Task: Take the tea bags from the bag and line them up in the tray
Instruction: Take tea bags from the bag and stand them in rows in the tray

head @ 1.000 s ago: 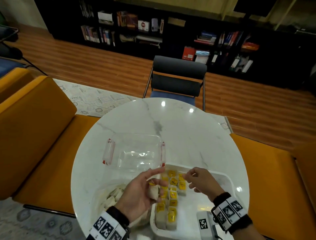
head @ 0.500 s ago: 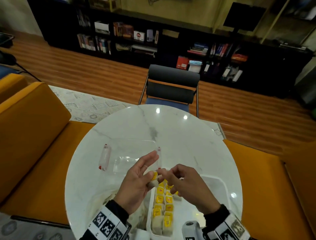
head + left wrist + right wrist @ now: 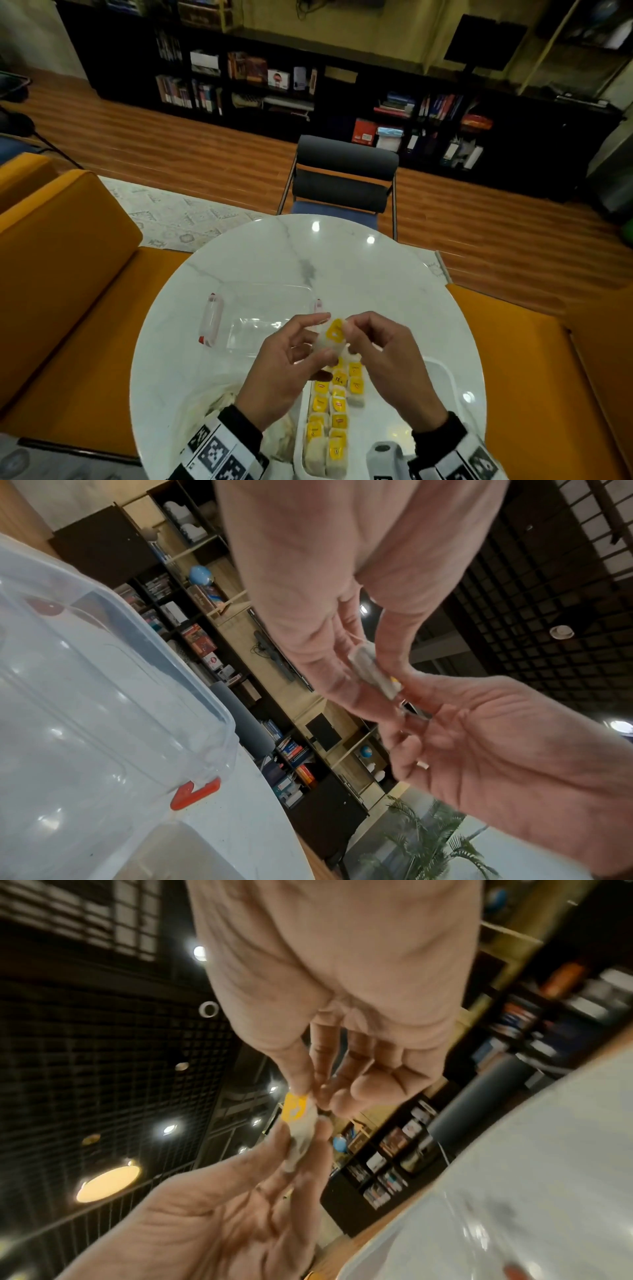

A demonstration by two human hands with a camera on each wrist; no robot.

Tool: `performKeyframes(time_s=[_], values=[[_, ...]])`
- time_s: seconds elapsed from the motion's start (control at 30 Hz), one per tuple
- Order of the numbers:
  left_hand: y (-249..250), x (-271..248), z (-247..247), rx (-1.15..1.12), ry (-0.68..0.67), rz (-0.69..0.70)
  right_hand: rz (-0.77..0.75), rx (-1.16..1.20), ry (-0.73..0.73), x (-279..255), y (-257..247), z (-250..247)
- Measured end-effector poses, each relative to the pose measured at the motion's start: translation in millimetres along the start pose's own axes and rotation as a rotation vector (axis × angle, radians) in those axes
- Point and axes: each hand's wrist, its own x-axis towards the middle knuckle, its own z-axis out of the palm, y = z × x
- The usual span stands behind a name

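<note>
A white tea bag [image 3: 331, 342] with a yellow tag is held in the air between both hands, above the far end of the white tray [image 3: 442, 371]. My left hand [image 3: 322, 337] grips the pouch between thumb and fingers. My right hand [image 3: 346, 331] pinches its top by the tag. The left wrist view shows the tea bag [image 3: 374, 669] edge-on between the fingers; the right wrist view shows the tea bag [image 3: 297, 1118] with its tag. Rows of tea bags [image 3: 329, 413] lie in the tray's left part. The crumpled clear bag [image 3: 219, 401] lies left of the tray, partly hidden by my left forearm.
A clear lid [image 3: 263, 318] with red-tipped clips lies on the round marble table [image 3: 308, 260] beyond the hands. A grey device [image 3: 383, 455] sits at the tray's near end. A dark chair [image 3: 344, 178] stands at the far side, with orange benches on both sides.
My right hand came left from the tray to meet my left hand. Both now hold the tea bag, raised a little higher. The head view has tilted up.
</note>
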Motion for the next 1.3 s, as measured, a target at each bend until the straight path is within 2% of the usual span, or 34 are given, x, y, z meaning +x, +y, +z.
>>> performKeyframes(time_s=[0.1,0.2,0.3,0.4,0.43,0.57,0.67,0.8,0.9,1.13,1.23,1.3], values=[[5.3,1.7,-3.8,0.210,-0.032,0.050,-0.133,-0.078,0.046,6.3,-5.6,-7.1],[13.5,3.9,-6.0,0.264,-0.032,-0.007,-0.186,-0.117,0.075,9.2,-10.8,-15.6],[23.7,5.9,-8.9,0.339,0.098,0.020,-0.218,-0.178,0.112,13.1,-13.1,-23.2],[33.6,8.1,-9.9,0.449,0.251,0.144,-0.242,-0.238,0.117,15.8,-13.1,-30.8],[39.1,8.4,-8.2,0.446,0.266,0.191,-0.246,-0.250,0.108,15.9,-14.1,-32.5],[56.0,14.7,7.1,0.603,0.076,0.301,-0.268,-0.272,0.057,14.3,-19.1,-33.0],[60.1,20.2,16.6,0.601,0.037,0.318,-0.286,-0.248,0.046,12.0,-22.0,-31.3],[64.7,19.6,18.4,0.352,0.047,0.217,-0.201,-0.141,0.016,8.4,-19.5,-29.9],[67.1,18.3,19.3,0.284,0.063,0.181,-0.180,-0.167,0.000,4.4,-11.5,-27.6],[51.1,19.6,22.1,0.336,0.010,0.161,-0.110,-0.006,-0.002,1.3,-5.8,-29.1],[31.5,15.4,16.6,0.435,-0.011,0.106,0.058,0.043,-0.112,1.0,20.6,-38.2],[16.2,7.6,6.8,0.545,-0.003,0.058,0.191,-0.009,-0.149,-1.9,47.2,-41.4]])
